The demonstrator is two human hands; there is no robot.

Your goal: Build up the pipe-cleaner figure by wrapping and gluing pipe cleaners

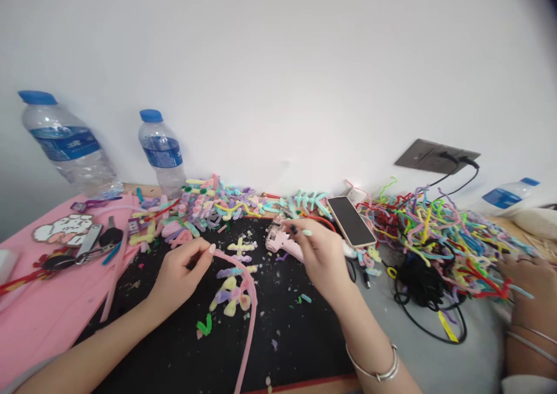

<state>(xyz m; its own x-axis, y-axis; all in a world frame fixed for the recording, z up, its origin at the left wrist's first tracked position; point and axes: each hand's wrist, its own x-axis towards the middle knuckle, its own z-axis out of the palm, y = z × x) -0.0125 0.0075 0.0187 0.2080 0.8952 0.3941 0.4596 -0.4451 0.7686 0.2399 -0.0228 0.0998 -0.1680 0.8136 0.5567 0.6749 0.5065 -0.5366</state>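
My left hand [183, 269] pinches the end of a long pink pipe cleaner [252, 307] between thumb and fingertips. The stem arches to the right and runs down to the near edge of the black mat [165, 347]. My right hand [319, 255] is over the back of the mat, fingers bent together; a small dark bit shows at the fingertips, too unclear to name. Behind and partly under that hand lies a pale pink glue gun [285, 246]. Between my hands rest yellow and purple pipe-cleaner flower shapes [232, 295]. A green bent piece [204, 325] lies nearer me.
A phone [352, 221] lies behind my right hand. Tangled pipe cleaners [430, 226] and a black cable [422, 284] fill the right, beside another person's hand [533, 278]. Water bottles [161, 150] stand at the left wall; a pink sheet [43, 324] carries clippers [89, 240].
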